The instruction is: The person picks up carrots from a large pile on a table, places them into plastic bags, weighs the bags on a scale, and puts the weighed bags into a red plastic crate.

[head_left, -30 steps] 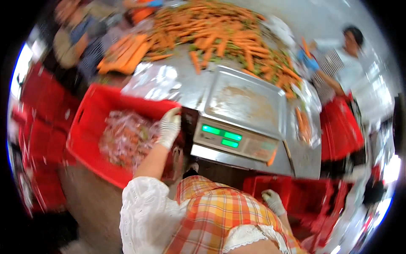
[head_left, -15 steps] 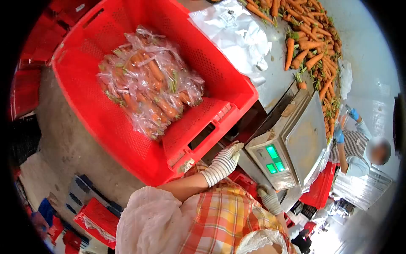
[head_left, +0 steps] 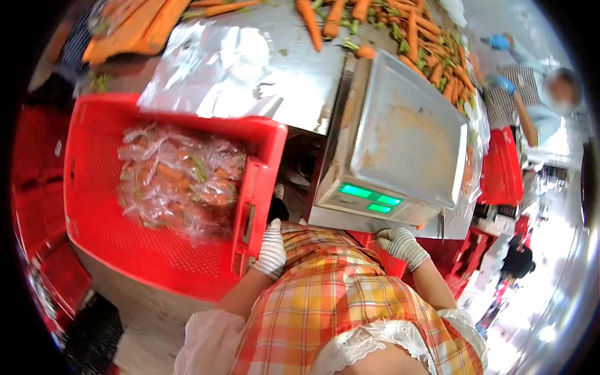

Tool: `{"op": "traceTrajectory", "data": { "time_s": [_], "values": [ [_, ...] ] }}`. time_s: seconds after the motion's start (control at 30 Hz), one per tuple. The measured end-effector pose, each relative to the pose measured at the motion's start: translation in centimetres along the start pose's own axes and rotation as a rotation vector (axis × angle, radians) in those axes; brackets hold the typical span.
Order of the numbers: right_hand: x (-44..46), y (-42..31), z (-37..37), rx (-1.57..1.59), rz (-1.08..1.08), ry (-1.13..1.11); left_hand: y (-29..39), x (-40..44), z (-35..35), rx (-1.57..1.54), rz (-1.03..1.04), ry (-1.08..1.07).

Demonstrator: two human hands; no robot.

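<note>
My left hand (head_left: 271, 251), in a striped white glove, is beside the near right corner of the red crate (head_left: 156, 275). Its fingers stretch forward with nothing visible in them; I cannot tell whether it touches the crate. Clear plastic bags of carrots (head_left: 181, 181) lie piled in the crate. My right hand (head_left: 403, 247), gloved the same way, is just below the table's front edge, near the weighing scale (head_left: 406, 125). Its fingers extend to the left, loosely bent, and hold nothing I can see. The scale's green display is lit and its metal pan is bare, with brownish smears.
Clear plastic bags (head_left: 206, 69) lie flat on the metal table (head_left: 300, 81) behind the crate. Loose carrots (head_left: 425, 44) are heaped beyond the scale. A co-worker in blue gloves (head_left: 500, 84) stands at the right, near another red crate (head_left: 502, 169). Orange packaging (head_left: 134, 31) sits at the far left.
The view has turned, so crate and scale now appear more upright and the scale more central. My left hand has shifted back from the scale's side toward the crate. More of my right hand shows.
</note>
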State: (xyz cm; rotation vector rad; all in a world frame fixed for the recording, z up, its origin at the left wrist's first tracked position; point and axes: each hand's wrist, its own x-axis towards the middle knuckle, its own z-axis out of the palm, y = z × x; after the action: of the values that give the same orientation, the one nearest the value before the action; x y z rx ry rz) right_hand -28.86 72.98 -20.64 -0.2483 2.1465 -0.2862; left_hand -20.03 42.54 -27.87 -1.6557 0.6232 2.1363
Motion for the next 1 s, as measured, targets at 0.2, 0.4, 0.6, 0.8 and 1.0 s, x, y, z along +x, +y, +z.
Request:
{"op": "traceTrajectory", "data": {
  "time_s": [0.2,0.4,0.6,0.8,1.0],
  "values": [
    [0.4,1.0,-0.2,0.097,-0.076,0.029,0.7,0.8,-1.2,1.463,0.595,-0.057],
    [0.2,0.5,-0.9,0.045,-0.063,0.034,-0.6,9.9,3.3,0.32,0.242,-0.341],
    [1.2,2.0,-0.5,-0.054,-0.133,0.052,0.7,10.2,6.1,0.351,0.234,-0.407],
    [1.2,2.9,-0.2,0.132,-0.045,-0.028,2.5,16.1,8.9,0.476,0.025,-0.344],
    [2.0,3.9,0.7,0.167,-0.05,-0.019,6.2,9.5,13.3,0.448,-0.104,-0.426]
  ]
}}
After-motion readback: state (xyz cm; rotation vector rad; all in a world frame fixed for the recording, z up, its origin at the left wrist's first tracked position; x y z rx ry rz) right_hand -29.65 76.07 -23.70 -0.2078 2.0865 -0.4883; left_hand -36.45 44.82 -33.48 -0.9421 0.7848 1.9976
